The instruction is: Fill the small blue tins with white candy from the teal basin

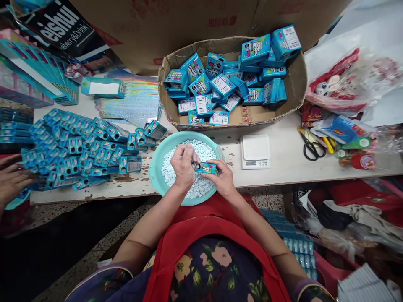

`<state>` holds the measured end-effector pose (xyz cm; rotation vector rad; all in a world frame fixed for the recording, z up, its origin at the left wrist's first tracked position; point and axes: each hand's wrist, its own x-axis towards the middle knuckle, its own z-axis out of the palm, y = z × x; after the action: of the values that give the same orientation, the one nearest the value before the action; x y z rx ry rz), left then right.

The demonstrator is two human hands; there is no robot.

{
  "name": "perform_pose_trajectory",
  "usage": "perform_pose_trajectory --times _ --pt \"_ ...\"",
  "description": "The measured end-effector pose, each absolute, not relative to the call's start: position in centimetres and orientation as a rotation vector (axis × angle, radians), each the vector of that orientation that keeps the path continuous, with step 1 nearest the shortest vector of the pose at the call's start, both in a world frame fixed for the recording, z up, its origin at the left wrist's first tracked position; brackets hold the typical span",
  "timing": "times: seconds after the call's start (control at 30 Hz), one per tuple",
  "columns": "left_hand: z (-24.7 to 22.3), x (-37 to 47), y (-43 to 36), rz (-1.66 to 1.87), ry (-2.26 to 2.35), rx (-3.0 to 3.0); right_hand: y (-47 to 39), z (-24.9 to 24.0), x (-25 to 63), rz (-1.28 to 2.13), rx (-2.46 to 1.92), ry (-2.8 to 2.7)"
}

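Note:
My right hand (223, 176) grips a small blue candy box (207, 168) labelled "Caramelo Macizo", tilted over a turquoise basin (155, 171). Curled closed at the box's left end is my left hand (184, 165); its fingers hide whatever they hold. Small pale white-blue candies (199, 192) fill the basin beneath both hands. To the left, a spread of similar small blue boxes (90, 142) lies on the bench, many with round holes showing. Behind the basin, a cut-down cardboard carton (248, 119) holds several loose blue boxes (223, 85).
A white digital scale (255, 151) stands right of the basin. Farther right lie black-handled scissors (311, 147) and bagged sweets (340, 94). Another person's hand (14, 178) reaches in at the far left. Shiny holographic sheets (129, 102) lie behind the box spread.

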<state>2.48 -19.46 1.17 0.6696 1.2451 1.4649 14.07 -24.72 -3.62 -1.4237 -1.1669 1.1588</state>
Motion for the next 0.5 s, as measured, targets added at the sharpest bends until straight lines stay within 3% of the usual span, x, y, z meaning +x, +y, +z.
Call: perform_pose_trajectory --times 0.5 --pt "0.6 2.8 -19.9 1.46 1.187 0.862 -23.0 -3.5 13.9 1.143 -1.477 -1.186"
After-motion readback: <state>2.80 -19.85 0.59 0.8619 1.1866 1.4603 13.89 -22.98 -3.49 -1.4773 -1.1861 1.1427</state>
